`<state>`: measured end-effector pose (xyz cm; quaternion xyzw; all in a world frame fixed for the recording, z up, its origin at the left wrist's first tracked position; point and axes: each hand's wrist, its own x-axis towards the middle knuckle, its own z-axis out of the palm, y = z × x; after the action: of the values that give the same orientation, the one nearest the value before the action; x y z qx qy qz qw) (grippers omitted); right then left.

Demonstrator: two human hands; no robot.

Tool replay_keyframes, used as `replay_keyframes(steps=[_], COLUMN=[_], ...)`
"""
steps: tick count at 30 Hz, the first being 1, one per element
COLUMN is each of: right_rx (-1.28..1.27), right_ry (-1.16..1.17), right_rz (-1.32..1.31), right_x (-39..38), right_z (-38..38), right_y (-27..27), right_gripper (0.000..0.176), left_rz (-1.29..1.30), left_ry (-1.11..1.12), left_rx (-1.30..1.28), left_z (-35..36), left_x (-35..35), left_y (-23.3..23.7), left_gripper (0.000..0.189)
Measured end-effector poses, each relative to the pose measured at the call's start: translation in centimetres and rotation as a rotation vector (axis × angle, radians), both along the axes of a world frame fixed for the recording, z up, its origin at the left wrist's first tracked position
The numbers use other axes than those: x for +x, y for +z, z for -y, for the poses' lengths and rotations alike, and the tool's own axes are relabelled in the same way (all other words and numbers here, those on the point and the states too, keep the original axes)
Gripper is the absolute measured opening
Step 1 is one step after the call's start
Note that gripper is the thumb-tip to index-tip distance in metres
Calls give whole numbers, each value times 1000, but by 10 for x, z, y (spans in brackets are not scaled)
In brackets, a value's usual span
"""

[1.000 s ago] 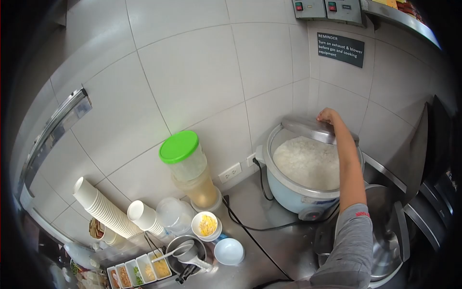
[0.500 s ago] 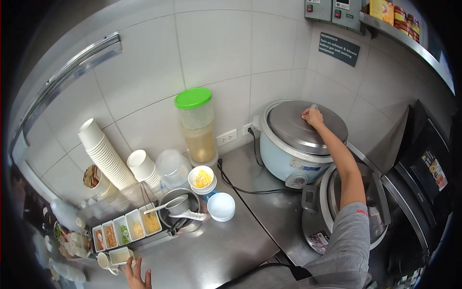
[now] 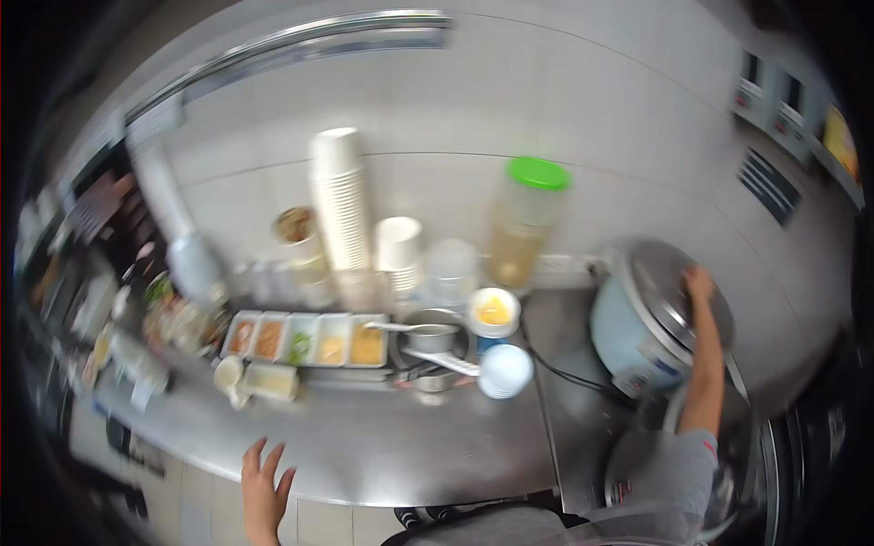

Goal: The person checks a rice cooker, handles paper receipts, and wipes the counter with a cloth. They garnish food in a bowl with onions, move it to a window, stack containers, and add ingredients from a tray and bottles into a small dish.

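Observation:
At the right, my right hand [image 3: 699, 284] is closed on the top of the metal lid [image 3: 669, 289], which sits on the large light-blue rice cooker [image 3: 628, 332]; the knob itself is hidden. My left hand [image 3: 266, 490] hangs empty with fingers spread, near the front edge of the steel counter [image 3: 364, 455]. Beyond it stands a row of white trays with toppings [image 3: 305, 339], with a small cream tray [image 3: 271, 380] and a white cup [image 3: 229, 371] in front. The picture is blurred by motion.
A metal pot [image 3: 431, 338] holds ladles. Beside it are a bowl with yellow food [image 3: 493, 311] and stacked pale bowls [image 3: 505, 371]. Behind stand tall stacked cups [image 3: 341, 214] and a green-lidded container [image 3: 528, 218]. Another cooker [image 3: 637, 455] is at the lower right.
The view has turned left, so the counter things appear farther right. My right hand stays on the lid. My left hand now appears lower relative to the trays, still spread.

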<state>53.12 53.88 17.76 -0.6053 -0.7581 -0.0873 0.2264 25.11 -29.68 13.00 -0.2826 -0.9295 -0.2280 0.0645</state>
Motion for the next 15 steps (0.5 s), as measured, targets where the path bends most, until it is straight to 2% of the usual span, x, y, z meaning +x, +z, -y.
replay_keyframes(steps=[4, 6, 15], right_rx=[114, 25, 56], right_ry=[-16, -59, -114], right_rz=[-41, -135, -125], right_x=[1, -5, -7], right_z=[-18, -16, -7], right_y=[-22, -18, -12], right_gripper=[27, 22, 18], left_rz=[-65, -92, -48], left_ry=[57, 58, 38], left_rx=[-30, -24, -87], left_z=[6, 7, 10], left_x=[-4, -9, -11], left_y=[7, 5, -1], left_gripper=[39, 37, 37])
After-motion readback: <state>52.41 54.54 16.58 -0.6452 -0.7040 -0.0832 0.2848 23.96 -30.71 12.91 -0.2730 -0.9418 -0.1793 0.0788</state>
